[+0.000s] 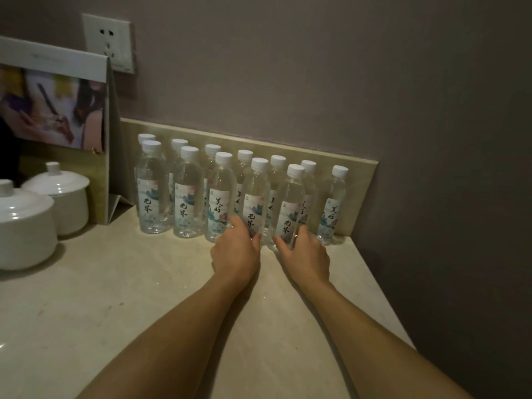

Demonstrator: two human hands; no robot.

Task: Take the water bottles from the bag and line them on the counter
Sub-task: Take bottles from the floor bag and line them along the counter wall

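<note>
Several clear water bottles with white caps and printed labels stand upright in two rows along the back of the beige counter (144, 298). My left hand (234, 250) grips the base of a front-row bottle (254, 197). Just to its right, my right hand (305, 254) grips the base of the last front-row bottle (290, 205). Both bottles stand on the counter. One bottle (334, 203) of the back row stands alone at the far right. No bag is in view.
Two white lidded ceramic pots (62, 191) (20, 226) sit at the left. A folded cardboard stand with a printed picture (57, 108) rises behind them. A wall socket (108, 41) is above. The counter's right edge (383, 298) meets a dark wall.
</note>
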